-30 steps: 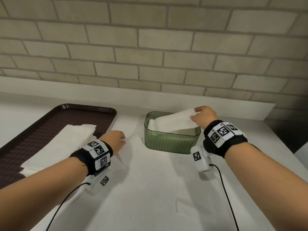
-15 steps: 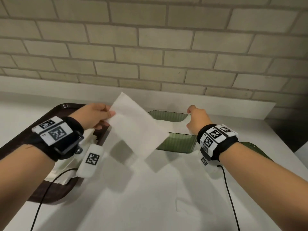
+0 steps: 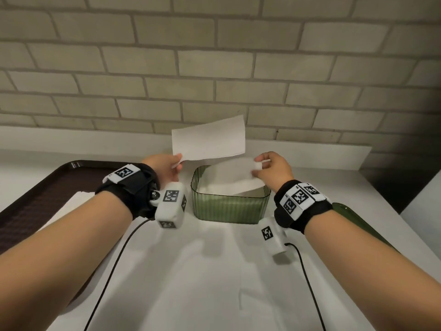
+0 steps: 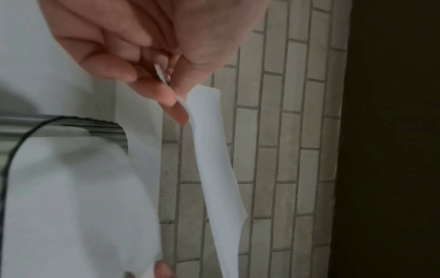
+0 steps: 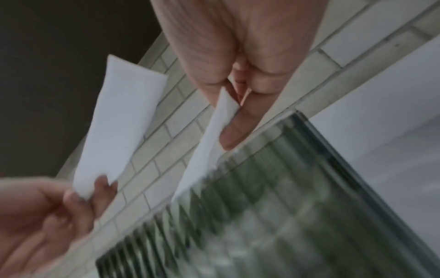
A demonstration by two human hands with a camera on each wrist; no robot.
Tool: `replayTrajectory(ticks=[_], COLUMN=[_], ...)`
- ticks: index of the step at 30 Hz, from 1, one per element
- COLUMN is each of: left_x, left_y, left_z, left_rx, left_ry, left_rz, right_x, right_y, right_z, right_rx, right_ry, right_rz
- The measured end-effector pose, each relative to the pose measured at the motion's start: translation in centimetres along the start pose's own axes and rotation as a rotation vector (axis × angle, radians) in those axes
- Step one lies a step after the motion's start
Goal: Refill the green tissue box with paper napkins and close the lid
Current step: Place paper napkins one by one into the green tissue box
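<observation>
Setting: brick wall behind a white tabletop (image 3: pixel 214 283).
Head view: left hand (image 3: pixel 164 167) pinches a loose napkin (image 3: pixel 208 139) just above the green tissue box (image 3: pixel 229 209), its long axis along the box's.
Left wrist view: fingertips (image 4: pixel 166 96) clamp the napkin's corner.
Right wrist view: right hand (image 5: pixel 240 75) pinches the end of the top napkin (image 5: pixel 209 139), which lies in the box.

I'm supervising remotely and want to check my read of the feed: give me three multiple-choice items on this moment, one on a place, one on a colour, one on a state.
1. Where is the spare napkin stack?
A. on the brown tray
B. inside the box
C. on the wall ledge

2. What colour is the tissue box?
A. brown
B. green
C. white

3. What is the left hand doing?
A. resting flat on the table
B. gripping the box rim
C. pinching a napkin

Key: 1 A, the stack lies on the tray at left; 2 B, its ribbed wall is green; 3 C, fingers pinch the napkin's corner above the box.
</observation>
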State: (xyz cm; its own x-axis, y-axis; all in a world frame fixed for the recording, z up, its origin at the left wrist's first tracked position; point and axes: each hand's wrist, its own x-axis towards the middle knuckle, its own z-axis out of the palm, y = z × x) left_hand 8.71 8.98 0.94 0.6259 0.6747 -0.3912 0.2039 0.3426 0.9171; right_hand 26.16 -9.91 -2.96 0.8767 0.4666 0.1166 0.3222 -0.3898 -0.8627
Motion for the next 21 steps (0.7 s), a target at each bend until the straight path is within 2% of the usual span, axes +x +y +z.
replayTrajectory(ticks=[4,6,10,14,17,19,21], left_x=[0.6,0.9,0.9,0.6,0.9,1.0,0.7], left_y=[-0.3,-0.5,-0.8,-1.2,-1.8,-2.0,-2.0], left_z=[0.1,-0.1,0.1,1.4,2.4,3.0,3.7], left_rx=[-0.021,-0.036,0.043,0.212,0.300,0.345,0.384], left_ry=[0.008,0.007,0.051,0.072,0.076,0.068,0.059], left_rz=[0.003,0.012,0.025,0.067,0.096,0.115,0.158], right_x=[0.4,0.3,-0.2,-0.9,-1.0,-0.9,-0.6], right_y=[0.3,0.7,0.7,-0.2,-0.7,-0.9,-0.9], right_z=[-0.2,0.1,0.9,1.4,0.6,-0.1,-0.8], right_rx=[0.096,0.056,-0.126,-0.469,-0.627,-0.595,-0.415], right_ry=[0.002,-0.024,-0.046,-0.157,-0.110,-0.047,-0.012], right_rz=[0.065,0.087,0.014,-0.124,-0.193,-0.197,-0.122])
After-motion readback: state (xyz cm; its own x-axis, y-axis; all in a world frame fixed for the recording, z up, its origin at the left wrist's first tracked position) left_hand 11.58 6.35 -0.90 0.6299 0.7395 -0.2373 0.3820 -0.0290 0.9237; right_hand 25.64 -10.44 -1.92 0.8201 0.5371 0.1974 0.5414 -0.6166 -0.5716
